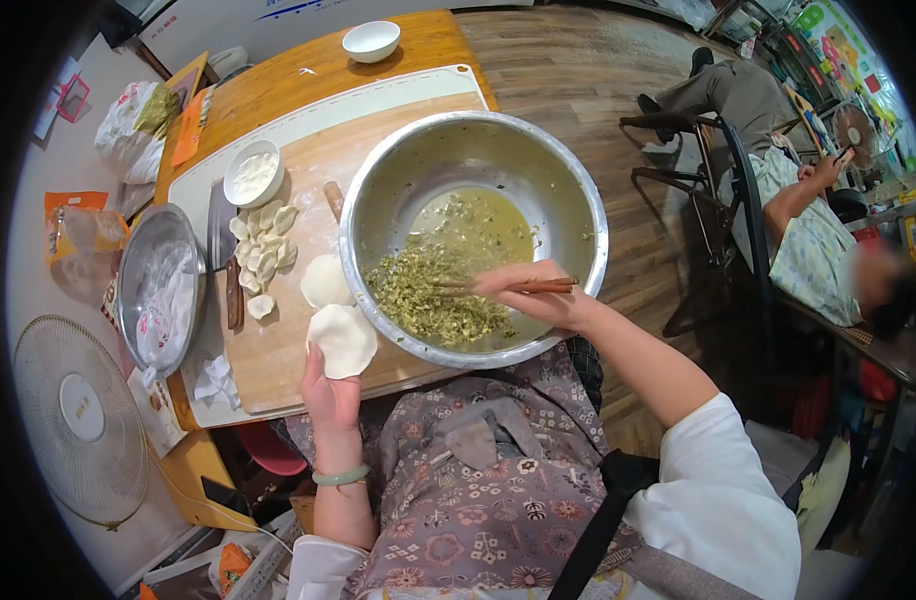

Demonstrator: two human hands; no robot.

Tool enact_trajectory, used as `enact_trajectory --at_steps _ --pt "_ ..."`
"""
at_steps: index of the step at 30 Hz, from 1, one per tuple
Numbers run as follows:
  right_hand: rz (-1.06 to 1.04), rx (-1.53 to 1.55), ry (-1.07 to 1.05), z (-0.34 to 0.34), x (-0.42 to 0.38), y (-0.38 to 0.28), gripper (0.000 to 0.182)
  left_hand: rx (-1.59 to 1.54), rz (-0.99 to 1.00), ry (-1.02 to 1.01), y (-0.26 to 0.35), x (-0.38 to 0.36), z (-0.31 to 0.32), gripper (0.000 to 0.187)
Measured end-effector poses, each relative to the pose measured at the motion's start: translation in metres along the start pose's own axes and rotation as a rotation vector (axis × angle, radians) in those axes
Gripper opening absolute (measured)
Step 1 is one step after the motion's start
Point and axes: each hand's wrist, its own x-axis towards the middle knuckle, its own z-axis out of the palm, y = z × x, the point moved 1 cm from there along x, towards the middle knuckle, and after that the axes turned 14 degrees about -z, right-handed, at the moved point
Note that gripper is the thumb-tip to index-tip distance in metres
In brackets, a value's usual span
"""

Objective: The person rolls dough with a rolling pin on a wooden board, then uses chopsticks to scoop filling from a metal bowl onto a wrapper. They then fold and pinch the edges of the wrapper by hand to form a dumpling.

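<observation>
My left hand (330,390) holds a round, flat dough wrapper (342,341) at the board's near edge. In my right hand (533,292) is a pair of chopsticks (548,286), their tips reaching into a chopped green filling (428,300). That filling lies heaped on the near left side of a large metal basin (588,190), with yellowish liquid pooled beyond it. Another dough wrapper (326,280) rests on the wooden board (293,370), close against the basin. Several small dough pieces (263,245) lie farther left, and part of a rolling pin (333,200) shows beside the basin.
A cleaver (234,292) lies left of the dough pieces, near a white bowl of flour (254,174). A metal bowl with plastic bags (193,290) and a fan (81,405) stand at left. An empty white bowl (371,41) sits far back. Another person (793,200) sits at right.
</observation>
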Motion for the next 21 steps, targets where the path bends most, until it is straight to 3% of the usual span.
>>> enact_trajectory --at_steps 8,12,17,21 --pt "0.279 0.184 0.053 0.001 0.008 -0.013 0.018 0.01 -0.06 -0.053 -0.006 -0.005 0.013 0.04" --pt "0.251 0.212 0.049 -0.002 0.009 -0.001 0.019 0.05 -0.042 -0.09 -0.001 -0.009 0.016 0.04" --pt "0.412 0.307 0.102 -0.003 0.016 -0.007 0.019 0.094 0.033 -0.07 0.007 -0.013 0.024 0.041" --pt "0.361 0.37 0.129 -0.002 0.014 -0.001 0.019 0.114 0.041 -0.078 0.007 -0.013 0.027 0.04"
